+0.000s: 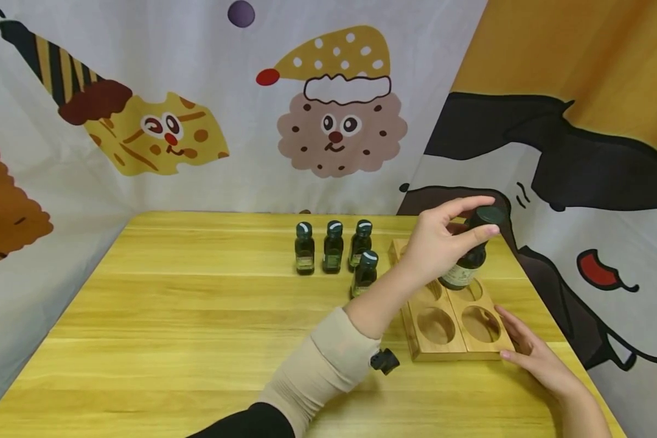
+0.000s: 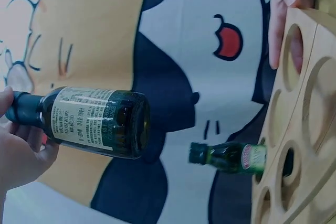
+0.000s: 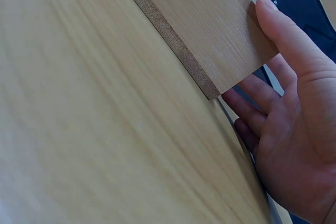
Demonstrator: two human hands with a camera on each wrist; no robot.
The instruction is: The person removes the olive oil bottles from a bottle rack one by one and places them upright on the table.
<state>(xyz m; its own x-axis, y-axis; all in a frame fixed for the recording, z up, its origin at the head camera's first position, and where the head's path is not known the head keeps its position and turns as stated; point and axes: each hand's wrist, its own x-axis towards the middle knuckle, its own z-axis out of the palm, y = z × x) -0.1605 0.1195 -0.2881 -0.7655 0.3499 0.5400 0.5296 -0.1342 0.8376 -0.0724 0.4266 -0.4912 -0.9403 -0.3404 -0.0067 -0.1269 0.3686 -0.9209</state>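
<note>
My left hand (image 1: 438, 243) holds a dark green glass bottle (image 1: 464, 267) by its cap, above a wooden rack with round holes (image 1: 443, 355). In the left wrist view the held bottle (image 2: 86, 120) shows a pale printed label. There, a second green bottle (image 2: 228, 157) stands in one of the rack's holes; the left hand hides it in the head view. My right hand (image 1: 542, 362) grips the rack's near right corner. The right wrist view shows its thumb (image 3: 294, 40) against the rack (image 3: 205, 24) and its other fingers around the side.
Several similar small bottles with dark caps (image 1: 333, 248) stand on the yellow wooden table (image 1: 197, 334), left of the rack. One of them (image 1: 364, 275) is partly behind the left forearm. A cartoon-printed curtain (image 1: 197, 73) hangs behind and beside the table.
</note>
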